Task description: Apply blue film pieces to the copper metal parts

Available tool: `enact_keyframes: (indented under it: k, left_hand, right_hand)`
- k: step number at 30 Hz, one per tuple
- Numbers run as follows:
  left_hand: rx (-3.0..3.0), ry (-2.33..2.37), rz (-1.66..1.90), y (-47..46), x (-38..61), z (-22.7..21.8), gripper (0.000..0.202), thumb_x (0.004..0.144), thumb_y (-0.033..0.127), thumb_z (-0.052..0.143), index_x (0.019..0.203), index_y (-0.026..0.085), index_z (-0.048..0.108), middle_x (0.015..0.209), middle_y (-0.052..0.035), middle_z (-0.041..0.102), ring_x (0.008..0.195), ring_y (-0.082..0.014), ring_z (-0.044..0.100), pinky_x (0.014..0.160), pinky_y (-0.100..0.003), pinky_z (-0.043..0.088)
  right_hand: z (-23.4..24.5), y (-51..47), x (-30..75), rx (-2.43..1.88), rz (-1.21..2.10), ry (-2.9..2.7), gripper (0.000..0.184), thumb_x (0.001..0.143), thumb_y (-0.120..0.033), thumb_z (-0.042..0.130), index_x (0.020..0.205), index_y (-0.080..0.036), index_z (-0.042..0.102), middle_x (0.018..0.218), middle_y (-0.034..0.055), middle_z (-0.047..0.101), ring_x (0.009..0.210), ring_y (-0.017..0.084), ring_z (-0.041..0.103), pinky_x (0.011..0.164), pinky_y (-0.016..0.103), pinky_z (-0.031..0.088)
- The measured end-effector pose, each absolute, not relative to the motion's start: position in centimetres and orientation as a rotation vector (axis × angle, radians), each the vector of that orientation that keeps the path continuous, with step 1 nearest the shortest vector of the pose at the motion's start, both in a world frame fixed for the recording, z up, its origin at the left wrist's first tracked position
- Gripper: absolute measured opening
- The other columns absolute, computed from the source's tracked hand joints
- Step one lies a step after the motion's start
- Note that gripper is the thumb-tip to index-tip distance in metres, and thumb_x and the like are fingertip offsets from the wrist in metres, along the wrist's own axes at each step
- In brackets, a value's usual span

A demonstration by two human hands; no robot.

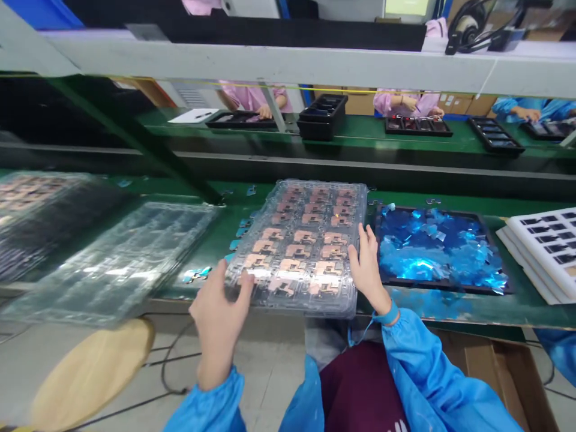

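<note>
Tray (324,187) of copper parts (292,252) between two hands

Clear plastic pockets sit full in every row that shows, with no copper piece visibly out of place. The tray rests at the near edge of a green workbench (495,312). The left hand (219,324), fingers spread, touches its near corner, while the right hand (369,267) lies against its right side. The hands stand well apart; whether either truly grips cannot be told. Just right lies a black tray (377,240) heaped with blue film scraps (432,252). Further right is a stack of white slotted trays (544,252), and to the left lie stacked clear trays (121,258). No label or writing is legible.
</note>
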State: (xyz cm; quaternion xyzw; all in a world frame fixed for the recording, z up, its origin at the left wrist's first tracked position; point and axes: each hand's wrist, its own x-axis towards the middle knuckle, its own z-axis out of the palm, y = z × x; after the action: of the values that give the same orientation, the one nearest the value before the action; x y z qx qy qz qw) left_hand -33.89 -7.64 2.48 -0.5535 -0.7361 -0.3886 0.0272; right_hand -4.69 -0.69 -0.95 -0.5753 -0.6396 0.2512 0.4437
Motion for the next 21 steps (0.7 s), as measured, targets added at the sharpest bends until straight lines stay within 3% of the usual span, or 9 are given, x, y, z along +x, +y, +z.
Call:
enact_keyframes:
  k: [6, 12, 17, 21]
  left_hand:
    - [-1.784, -2.336, -1.123, -6.2, -34.6, 1.5, 0.054, 0.100, 0.056, 0.059, 0.142, 0.025, 0.072, 0.159, -0.0150, 0.062, 0.148, -0.0448, 0.057, 0.128, -0.064, 0.043]
    - [-1.745, -2.380, -1.160, -6.7, -34.8, 1.6, 0.050, 0.099, 0.054, 0.062, 0.143, 0.032, 0.073, 0.161, -0.0064, 0.062, 0.151, -0.0414, 0.055, 0.128, -0.063, 0.043]
    - [-1.771, -2.383, -1.089, -6.5, -34.2, 1.2, 0.056, 0.105, 0.050, 0.050, 0.145, 0.017, 0.070, 0.162, -0.0191, 0.058, 0.152, -0.0417, 0.053, 0.130, -0.061, 0.040]
    - [-1.819, -2.431, -1.064, -6.7, -34.4, 0.9, 0.053, 0.108, 0.045, 0.043, 0.147, 0.019, 0.067, 0.168, -0.0171, 0.052, 0.160, -0.0390, 0.044, 0.135, -0.060, 0.031]
  right_hand:
    - [-0.5, -0.4, -4.4, -1.461, 0.588, -1.642, 0.069, 0.111, -0.035, 0.035, 0.176, -0.015, 0.022, 0.181, 0.0190, 0.027, 0.169, 0.033, 0.024, 0.137, 0.062, 0.029]
    - [-0.3, -0.4, -4.9, -1.464, 0.602, -1.719, 0.071, 0.112, -0.034, 0.035, 0.176, -0.007, 0.018, 0.182, 0.0214, 0.022, 0.170, 0.035, 0.021, 0.136, 0.060, 0.031]
    - [-0.9, 0.6, -4.1, -1.450, 0.615, -1.745, 0.072, 0.112, -0.038, 0.037, 0.176, -0.010, 0.018, 0.182, 0.0202, 0.023, 0.171, 0.033, 0.019, 0.137, 0.061, 0.029]
    - [-1.5, 1.4, -4.0, -1.388, 0.680, -1.760, 0.072, 0.115, -0.041, 0.033, 0.176, -0.009, 0.013, 0.183, 0.0208, 0.020, 0.172, 0.030, 0.015, 0.139, 0.059, 0.023]
